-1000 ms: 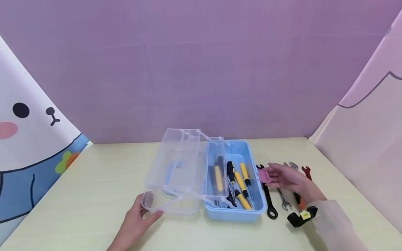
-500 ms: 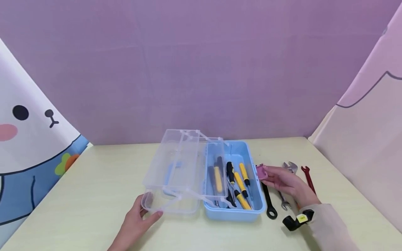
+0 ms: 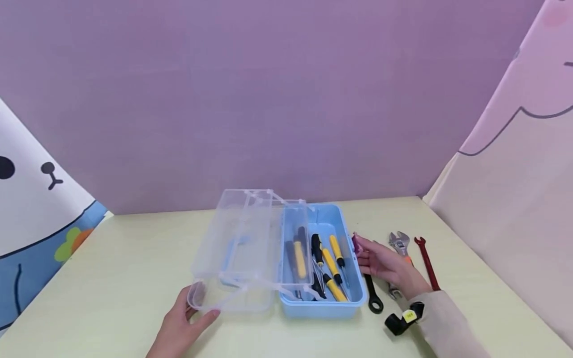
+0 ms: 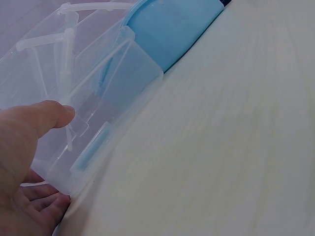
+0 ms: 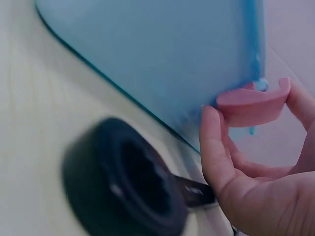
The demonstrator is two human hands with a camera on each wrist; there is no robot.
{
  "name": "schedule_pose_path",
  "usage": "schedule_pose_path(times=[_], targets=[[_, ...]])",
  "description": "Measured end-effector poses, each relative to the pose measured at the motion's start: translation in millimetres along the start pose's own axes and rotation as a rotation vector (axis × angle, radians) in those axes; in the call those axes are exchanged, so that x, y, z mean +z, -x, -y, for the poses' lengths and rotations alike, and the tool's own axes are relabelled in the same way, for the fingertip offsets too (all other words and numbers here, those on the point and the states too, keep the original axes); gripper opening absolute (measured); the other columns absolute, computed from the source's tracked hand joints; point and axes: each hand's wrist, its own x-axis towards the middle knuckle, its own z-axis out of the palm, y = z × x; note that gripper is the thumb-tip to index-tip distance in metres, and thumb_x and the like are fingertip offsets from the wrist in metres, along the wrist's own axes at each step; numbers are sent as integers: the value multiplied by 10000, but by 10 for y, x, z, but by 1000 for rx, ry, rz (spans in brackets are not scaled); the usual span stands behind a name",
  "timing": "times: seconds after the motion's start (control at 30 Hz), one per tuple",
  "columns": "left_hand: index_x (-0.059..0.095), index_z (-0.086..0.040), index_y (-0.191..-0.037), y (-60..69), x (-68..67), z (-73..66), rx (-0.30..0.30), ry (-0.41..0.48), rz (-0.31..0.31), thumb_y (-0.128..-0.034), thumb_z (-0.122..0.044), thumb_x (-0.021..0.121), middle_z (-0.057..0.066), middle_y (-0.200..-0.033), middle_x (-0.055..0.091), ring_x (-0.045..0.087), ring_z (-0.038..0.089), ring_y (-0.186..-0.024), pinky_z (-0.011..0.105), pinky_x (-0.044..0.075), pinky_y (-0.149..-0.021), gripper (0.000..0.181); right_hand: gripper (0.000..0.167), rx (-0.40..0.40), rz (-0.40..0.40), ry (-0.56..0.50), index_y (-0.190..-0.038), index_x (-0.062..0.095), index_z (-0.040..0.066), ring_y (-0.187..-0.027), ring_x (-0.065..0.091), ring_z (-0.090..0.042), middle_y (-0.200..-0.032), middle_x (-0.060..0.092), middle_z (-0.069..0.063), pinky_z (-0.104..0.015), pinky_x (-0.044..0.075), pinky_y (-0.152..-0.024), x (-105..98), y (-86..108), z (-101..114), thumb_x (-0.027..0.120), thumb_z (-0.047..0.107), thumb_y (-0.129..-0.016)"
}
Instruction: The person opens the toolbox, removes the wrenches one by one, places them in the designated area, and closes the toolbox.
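Note:
The light blue toolbox (image 3: 320, 312) stands with its clear lid (image 3: 233, 302) swung out to the left. My left hand (image 3: 179, 320) holds the lid's near left corner, thumb over the rim and fingers outside, as the left wrist view also shows. On the box's right side my right hand (image 3: 385, 263) pinches the pink latch (image 5: 256, 108) between thumb and finger. The latch sits at the box rim, partly hidden in the head view. Yellow-and-black handled screwdrivers (image 3: 331, 262) lie in the box, some behind the lid's clear plastic.
A black ring spanner (image 3: 375, 302) lies close to the box's right side, partly under my right hand. Farther right are an adjustable wrench (image 3: 400, 242) and a red spanner (image 3: 427, 263). A purple backdrop (image 3: 286, 109) rises behind the table (image 3: 112, 278).
My right hand has moved in toward the box, and the pink latch has turned from sticking outward to edge-on near the wall. The left hand keeps its hold. The head view has shifted slightly right.

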Motion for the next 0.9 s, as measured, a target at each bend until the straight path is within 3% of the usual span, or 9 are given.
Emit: schedule_pose_path(times=[0.27, 0.37, 0.53, 0.67, 0.9], targets=[[291, 8, -1401, 61, 31, 41, -7, 29, 13, -861, -334, 700, 358, -1379, 414, 472, 497, -1233, 549, 449, -1008, 758, 209, 17, -4, -29, -968, 567, 223, -805, 533, -85, -808, 525, 80, -222, 521, -772, 36, -25, -72, 419, 363, -1015], [268, 9, -1415, 60, 9, 40, -19, 24, 23, -869, -347, 689, 362, -1400, 385, 455, 500, -1246, 547, 454, -1004, 776, 215, -2, 21, -31, -958, 571, 230, -793, 528, -77, -796, 525, 90, -214, 513, -760, 36, -49, -74, 398, 339, -1023], [275, 6, -1413, 45, -44, 27, -1, 46, 18, -865, -327, 699, 348, -1417, 373, 455, 475, -1261, 448, 509, -968, 769, 253, -30, 58, -34, -924, 576, 229, -798, 551, -66, -789, 560, 99, -214, 518, -758, 46, -92, -70, 370, 327, -1034], [270, 2, -1418, 34, -71, 17, 16, 77, 33, -866, -319, 701, 330, -1430, 365, 448, 463, -1274, 401, 527, -950, 770, 232, -20, 31, -20, -933, 556, 224, -814, 545, -67, -810, 558, 94, -206, 517, -758, 49, -87, -69, 389, 354, -1028], [258, -6, -1433, 63, -66, 24, 5, 80, 32, -872, -339, 691, 326, -1438, 354, 433, 456, -1286, 464, 470, -1011, 783, 221, 31, -17, -23, -960, 560, 206, -820, 557, -64, -819, 583, 85, -205, 520, -766, 73, -82, -69, 430, 377, -1013]])
